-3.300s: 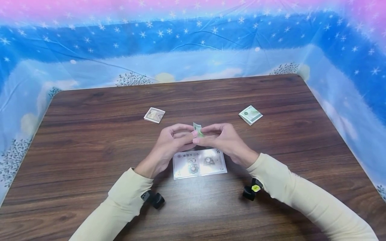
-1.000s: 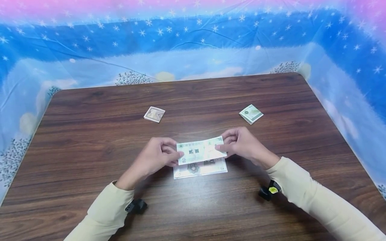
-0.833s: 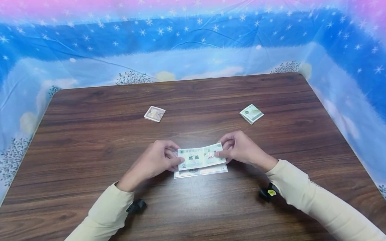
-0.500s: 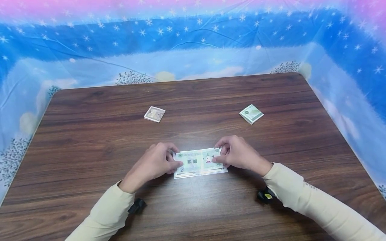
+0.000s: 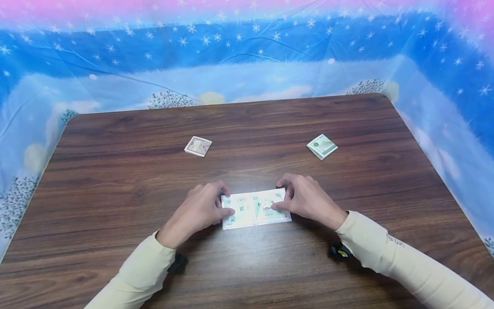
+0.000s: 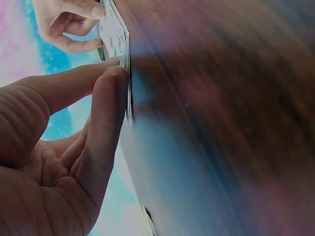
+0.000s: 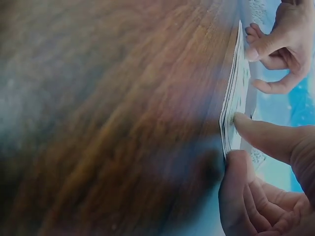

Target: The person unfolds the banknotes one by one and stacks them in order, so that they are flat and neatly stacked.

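A pale green banknote (image 5: 247, 210), printed with a 2, lies flat over other pale notes, whose stacked edges (image 7: 228, 113) show in the right wrist view. My left hand (image 5: 198, 208) holds its left end, thumb on top and a curled finger at the far corner. On the opposite end my right hand (image 5: 308, 199) has its thumb on the print and its index finger at the far right corner. From the left wrist, the left thumb and finger (image 6: 106, 108) meet close at the stack's edge.
Farther back on the dark wood table (image 5: 135, 180) lie a folded brownish note (image 5: 198, 146) at left and a folded green note (image 5: 322, 146) at right. A blue and pink snowflake cloth (image 5: 231, 47) hangs behind the table.
Small and folded between both hands at first, the green banknote was opened out, then lowered toward me onto the notes below. Both hands came down with it, keeping its ends.
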The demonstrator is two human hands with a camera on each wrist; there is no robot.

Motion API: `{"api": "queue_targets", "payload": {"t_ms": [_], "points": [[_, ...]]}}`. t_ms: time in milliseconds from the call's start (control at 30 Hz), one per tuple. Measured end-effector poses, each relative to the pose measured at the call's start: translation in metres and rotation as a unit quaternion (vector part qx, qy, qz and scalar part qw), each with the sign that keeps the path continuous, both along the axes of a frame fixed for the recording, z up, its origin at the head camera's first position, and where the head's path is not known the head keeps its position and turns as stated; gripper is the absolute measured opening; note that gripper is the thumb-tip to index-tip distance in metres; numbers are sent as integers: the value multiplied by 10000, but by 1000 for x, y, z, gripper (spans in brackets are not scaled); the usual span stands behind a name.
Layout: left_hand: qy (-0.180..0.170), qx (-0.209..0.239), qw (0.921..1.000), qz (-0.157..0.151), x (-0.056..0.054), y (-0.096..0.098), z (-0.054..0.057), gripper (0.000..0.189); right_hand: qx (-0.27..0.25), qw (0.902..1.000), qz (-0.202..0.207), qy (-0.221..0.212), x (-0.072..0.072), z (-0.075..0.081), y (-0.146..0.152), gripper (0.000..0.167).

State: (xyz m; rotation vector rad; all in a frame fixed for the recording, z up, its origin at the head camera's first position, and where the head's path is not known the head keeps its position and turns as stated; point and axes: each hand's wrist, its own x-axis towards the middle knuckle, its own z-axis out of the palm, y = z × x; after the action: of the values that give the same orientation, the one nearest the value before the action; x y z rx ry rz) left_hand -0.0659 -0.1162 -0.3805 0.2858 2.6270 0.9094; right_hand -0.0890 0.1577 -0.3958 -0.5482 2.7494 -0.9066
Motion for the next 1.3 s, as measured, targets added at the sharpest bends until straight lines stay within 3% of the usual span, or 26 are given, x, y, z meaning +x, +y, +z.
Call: {"api": "queue_targets", "payload": {"t_ms": [267, 533, 833, 1300], "points": [[125, 611, 9980, 87, -3, -13, 7, 26, -546, 9965, -619, 156, -19, 10, 23, 36], [-75, 1473, 9883, 382, -5, -25, 11, 21, -192, 9893, -1360, 493, -52, 14, 61, 32], [-194, 1568, 9863, 466, -6, -29, 11, 21, 170, 9766, -2012, 746, -78, 6, 93, 40], [-282, 1649, 9850, 431, -6, -31, 10, 21, 685, 9761, -2045, 259, -92, 2, 101, 67]]}}
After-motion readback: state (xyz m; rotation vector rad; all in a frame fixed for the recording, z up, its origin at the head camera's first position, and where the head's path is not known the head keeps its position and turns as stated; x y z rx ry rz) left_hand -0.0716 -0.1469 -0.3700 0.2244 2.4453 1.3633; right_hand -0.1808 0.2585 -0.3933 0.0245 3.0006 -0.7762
